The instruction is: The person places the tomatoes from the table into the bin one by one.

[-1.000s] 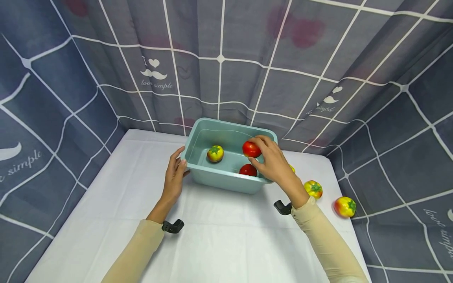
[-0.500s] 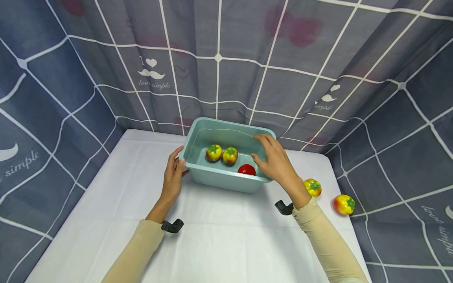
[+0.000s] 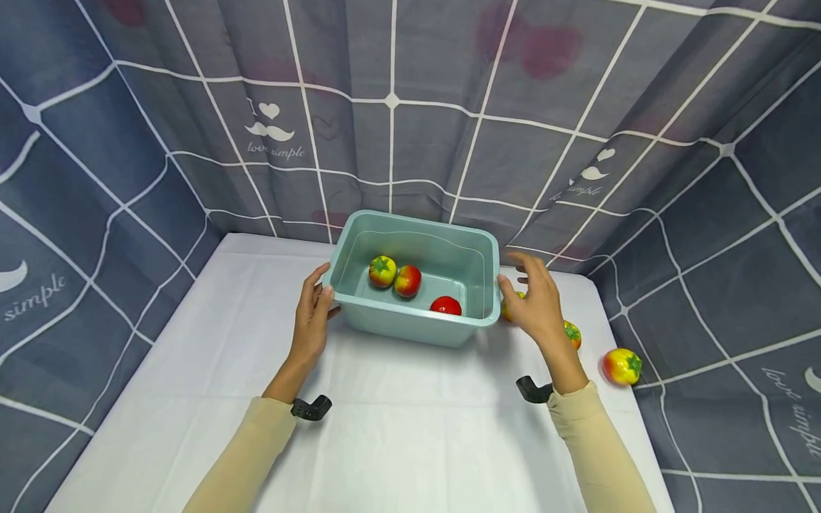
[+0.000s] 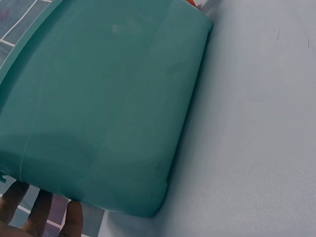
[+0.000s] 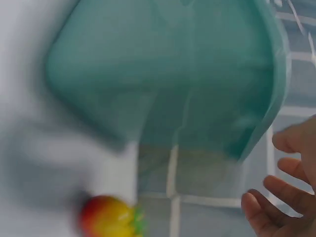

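A pale green plastic bin (image 3: 410, 324) stands on the white table. My left hand (image 3: 312, 320) grips its left end, thumb at the near rim corner and fingers along the end wall; the fingers (image 4: 40, 210) also show in the left wrist view. Inside lie a yellow-red fruit with a green leafy top (image 3: 382, 271), a red-yellow fruit (image 3: 408, 281) against it, and a shiny red fruit (image 3: 445, 306). My right hand (image 3: 537, 299) is just beyond the right end, fingers spread and holding nothing, over a partly hidden yellow-red fruit (image 3: 509, 312).
A yellow-red fruit (image 3: 573, 335) lies half behind my right wrist, and another fruit (image 3: 621, 366) sits near the table's right edge. Grey checked curtains (image 3: 436, 128) close off the back and both sides. The white tabletop (image 3: 398, 427) stretches in front of the bin.
My right hand released a fruit into the bin, where it rolled left against the yellow-red one. The hand then moved right, out over the bin's right end. My left hand stayed.
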Action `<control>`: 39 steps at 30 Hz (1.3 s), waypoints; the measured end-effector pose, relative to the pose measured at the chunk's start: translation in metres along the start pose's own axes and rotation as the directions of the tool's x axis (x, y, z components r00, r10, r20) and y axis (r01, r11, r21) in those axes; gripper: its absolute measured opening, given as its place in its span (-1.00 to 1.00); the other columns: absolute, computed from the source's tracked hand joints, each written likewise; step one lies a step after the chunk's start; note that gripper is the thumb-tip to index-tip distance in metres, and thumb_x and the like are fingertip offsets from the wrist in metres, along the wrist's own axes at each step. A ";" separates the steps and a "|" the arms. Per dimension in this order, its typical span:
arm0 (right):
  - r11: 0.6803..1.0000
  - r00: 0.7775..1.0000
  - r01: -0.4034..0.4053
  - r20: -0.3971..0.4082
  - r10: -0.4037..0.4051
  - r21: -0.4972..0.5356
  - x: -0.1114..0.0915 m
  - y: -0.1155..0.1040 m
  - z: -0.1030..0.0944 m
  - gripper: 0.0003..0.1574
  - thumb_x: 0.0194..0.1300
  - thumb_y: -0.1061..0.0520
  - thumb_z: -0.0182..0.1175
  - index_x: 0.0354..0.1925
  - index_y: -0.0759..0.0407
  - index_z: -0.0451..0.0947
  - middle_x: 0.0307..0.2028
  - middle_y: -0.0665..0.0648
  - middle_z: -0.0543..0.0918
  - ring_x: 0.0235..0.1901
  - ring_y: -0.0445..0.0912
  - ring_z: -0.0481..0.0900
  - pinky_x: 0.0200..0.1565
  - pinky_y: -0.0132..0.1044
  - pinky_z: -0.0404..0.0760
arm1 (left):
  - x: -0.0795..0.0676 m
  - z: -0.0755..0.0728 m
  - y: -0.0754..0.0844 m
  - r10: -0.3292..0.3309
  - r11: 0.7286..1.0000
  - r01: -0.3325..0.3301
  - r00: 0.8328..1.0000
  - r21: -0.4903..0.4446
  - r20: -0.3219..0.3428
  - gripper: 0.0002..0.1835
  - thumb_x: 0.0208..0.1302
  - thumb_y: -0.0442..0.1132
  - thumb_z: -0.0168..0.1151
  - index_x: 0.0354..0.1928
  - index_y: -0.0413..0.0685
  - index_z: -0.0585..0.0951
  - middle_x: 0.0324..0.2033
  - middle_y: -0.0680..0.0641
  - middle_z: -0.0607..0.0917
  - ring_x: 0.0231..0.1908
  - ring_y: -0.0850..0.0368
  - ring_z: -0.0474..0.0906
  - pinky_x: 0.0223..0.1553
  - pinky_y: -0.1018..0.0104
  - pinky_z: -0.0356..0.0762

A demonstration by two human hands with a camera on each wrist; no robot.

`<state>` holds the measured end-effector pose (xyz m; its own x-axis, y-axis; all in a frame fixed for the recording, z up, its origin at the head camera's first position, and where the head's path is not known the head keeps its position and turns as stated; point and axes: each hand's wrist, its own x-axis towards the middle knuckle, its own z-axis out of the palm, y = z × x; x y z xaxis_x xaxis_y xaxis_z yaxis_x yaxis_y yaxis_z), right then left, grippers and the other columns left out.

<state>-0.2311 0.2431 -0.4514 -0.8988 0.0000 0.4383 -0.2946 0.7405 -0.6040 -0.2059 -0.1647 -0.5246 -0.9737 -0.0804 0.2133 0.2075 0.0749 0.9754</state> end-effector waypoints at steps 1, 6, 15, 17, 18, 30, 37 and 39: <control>0.999 0.999 -0.029 -0.023 0.030 0.016 -0.004 0.008 0.000 -0.41 0.48 0.12 0.34 0.40 0.17 0.53 0.28 0.31 0.62 0.24 0.28 0.64 0.24 0.22 0.69 | 0.000 0.000 0.000 0.000 1.000 0.000 1.000 0.002 -0.001 -0.47 0.76 0.05 -0.07 0.66 0.42 0.25 0.48 -0.24 0.52 0.28 0.24 0.57 0.34 -0.38 0.58; 0.979 0.978 -0.196 -0.064 0.199 0.049 -0.025 0.048 0.010 -0.37 0.45 0.13 0.36 0.40 0.20 0.50 0.33 0.38 0.56 0.31 0.32 0.57 0.35 0.23 0.61 | 0.000 -0.002 -0.001 0.003 1.000 -0.003 1.000 0.012 -0.002 -0.47 0.77 0.05 -0.08 0.66 0.45 0.24 0.51 -0.15 0.51 0.32 0.24 0.57 0.33 -0.26 0.63; 0.913 0.913 -0.408 0.013 0.408 0.022 -0.052 0.081 0.044 -0.08 0.37 0.05 0.45 0.55 0.18 0.31 0.49 0.42 0.36 0.43 0.34 0.37 0.41 0.29 0.43 | -0.004 -0.003 -0.002 0.000 1.000 0.000 1.000 -0.008 -0.007 -0.46 0.76 0.02 -0.07 0.66 0.40 0.25 0.50 -0.12 0.50 0.37 0.09 0.54 0.35 -0.36 0.57; 0.904 0.905 -0.426 0.011 0.426 0.023 -0.053 0.084 0.050 -0.04 0.34 0.03 0.47 0.56 0.19 0.29 0.47 0.44 0.37 0.40 0.33 0.38 0.40 0.27 0.42 | -0.004 -0.002 -0.002 0.003 1.000 -0.003 1.000 -0.020 -0.006 -0.46 0.76 0.01 -0.07 0.66 0.37 0.25 0.50 -0.13 0.49 0.41 -0.06 0.52 0.36 -0.38 0.56; 0.902 0.902 -0.432 0.008 0.432 0.024 -0.054 0.086 0.052 -0.03 0.34 0.03 0.47 0.56 0.20 0.29 0.45 0.45 0.38 0.38 0.33 0.40 0.39 0.25 0.42 | -0.004 -0.002 -0.002 0.002 1.000 -0.002 1.000 -0.022 -0.006 -0.47 0.77 0.01 -0.07 0.66 0.38 0.25 0.51 -0.12 0.49 0.43 -0.12 0.50 0.36 -0.38 0.56; 0.892 0.891 -0.452 -0.037 0.453 0.031 -0.055 0.095 0.061 -0.10 0.31 0.09 0.47 0.49 0.24 0.35 0.30 0.44 0.48 0.22 0.29 0.54 0.28 0.14 0.57 | -0.004 0.001 0.000 -0.005 1.000 0.005 1.000 -0.001 0.011 -0.46 0.78 0.02 -0.11 0.68 0.39 0.21 0.57 -0.10 0.45 0.39 0.15 0.52 0.39 -0.38 0.54; 0.888 0.887 -0.458 -0.048 0.459 0.033 -0.052 0.091 0.058 -0.10 0.31 0.08 0.46 0.49 0.26 0.33 0.32 0.43 0.48 0.22 0.28 0.52 0.28 0.12 0.49 | -0.003 0.001 0.000 0.006 1.000 -0.006 1.000 -0.005 0.012 -0.46 0.77 0.05 -0.09 0.66 0.44 0.23 0.53 -0.08 0.49 0.34 0.25 0.56 0.38 -0.37 0.55; 0.887 0.885 -0.459 -0.055 0.462 0.050 -0.049 0.088 0.054 -0.09 0.32 0.07 0.46 0.50 0.25 0.32 0.35 0.41 0.48 0.25 0.26 0.52 0.28 0.09 0.49 | -0.003 0.001 0.001 0.009 1.000 -0.009 1.000 -0.006 0.013 -0.47 0.77 0.06 -0.09 0.66 0.45 0.23 0.53 -0.06 0.49 0.34 0.26 0.56 0.38 -0.36 0.56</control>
<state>-0.2307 0.2722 -0.5622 -0.9138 0.3791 0.1459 0.1354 0.6229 -0.7705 -0.2030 -0.1637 -0.5241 -0.9728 -0.0666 0.2217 0.2170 0.0701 0.9736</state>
